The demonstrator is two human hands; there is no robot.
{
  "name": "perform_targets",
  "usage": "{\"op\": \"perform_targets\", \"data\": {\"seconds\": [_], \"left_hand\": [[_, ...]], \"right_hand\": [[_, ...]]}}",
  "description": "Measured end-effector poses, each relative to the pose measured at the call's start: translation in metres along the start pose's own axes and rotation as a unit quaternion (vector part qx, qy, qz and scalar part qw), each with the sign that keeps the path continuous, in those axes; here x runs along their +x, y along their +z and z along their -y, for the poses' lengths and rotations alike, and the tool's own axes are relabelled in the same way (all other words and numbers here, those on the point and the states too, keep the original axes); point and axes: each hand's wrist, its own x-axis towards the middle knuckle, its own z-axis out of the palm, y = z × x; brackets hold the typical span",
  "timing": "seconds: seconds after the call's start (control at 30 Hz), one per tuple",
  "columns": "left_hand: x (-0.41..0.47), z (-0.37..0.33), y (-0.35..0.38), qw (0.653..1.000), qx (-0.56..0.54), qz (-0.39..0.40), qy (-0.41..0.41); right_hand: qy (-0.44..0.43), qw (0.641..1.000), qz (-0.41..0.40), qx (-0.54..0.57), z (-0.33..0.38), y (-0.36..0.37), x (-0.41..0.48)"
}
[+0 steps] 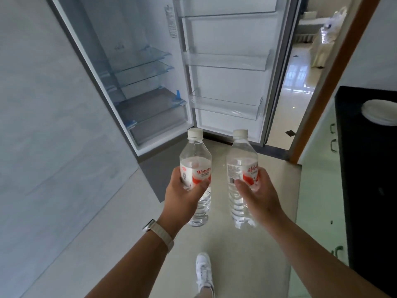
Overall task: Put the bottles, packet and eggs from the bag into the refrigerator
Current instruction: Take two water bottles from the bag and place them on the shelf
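Observation:
Two clear water bottles with white caps and red-and-white labels are held upright in front of me. My left hand (182,194) grips the left bottle (195,155) around its label. My right hand (257,194) grips the right bottle (241,155) the same way. Ahead stands the open refrigerator (137,67), with glass shelves (146,59) and a drawer (159,123) inside. Its door (229,61) is swung wide to the right and carries several clear door bins (225,106). The bag, packet and eggs are not in view.
A grey wall panel (43,125) runs along the left. A black countertop (369,168) with stacked white plates (380,111) stands on the right above pale green cabinets (318,179). A doorway with a brown frame (326,82) opens behind the fridge door. My white shoe (204,269) is on the tiled floor.

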Motion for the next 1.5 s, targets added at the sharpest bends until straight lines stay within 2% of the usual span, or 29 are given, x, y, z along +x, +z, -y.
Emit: {"op": "perform_targets", "data": {"seconds": [0.27, 0.5, 0.67, 1.03, 1.5], "left_hand": [[0.105, 0.038, -0.010, 0.998, -0.035, -0.026, -0.039], [0.222, 0.049, -0.037, 0.996, -0.083, -0.031, -0.028], [0.273, 0.050, -0.061, 0.994, -0.095, -0.055, -0.019], [0.361, 0.064, -0.098, 0.990, -0.067, -0.122, -0.020], [0.514, 0.071, -0.085, 0.980, -0.036, -0.188, -0.059]], "right_hand": [[-0.008, 0.999, 0.013, -0.029, 0.006, 0.047, 0.100], [-0.031, 0.999, 0.024, -0.030, 0.037, 0.097, 0.203], [-0.058, 0.997, 0.035, -0.037, 0.053, 0.131, 0.257], [-0.092, 0.993, 0.068, -0.032, 0.083, 0.186, 0.353], [-0.116, 0.981, 0.152, -0.004, 0.073, 0.242, 0.531]]}}
